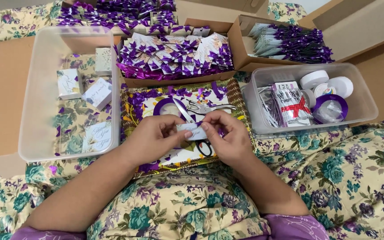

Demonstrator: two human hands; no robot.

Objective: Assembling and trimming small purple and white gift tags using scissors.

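My left hand and my right hand meet over a patterned tray and together pinch a small white card between thumbs and fingertips. Scissors lie on the tray just beyond the card, blades pointing away to the left, black handles partly hidden under my right hand. A roll of purple ribbon sits on the tray behind my left hand. Purple ribbon scraps litter the tray.
A clear plastic bin at left holds small white boxes. A clear bin at right holds tape rolls, packets and purple ribbon. Cardboard boxes of purple-bowed cards stand behind. Floral fabric covers the surface.
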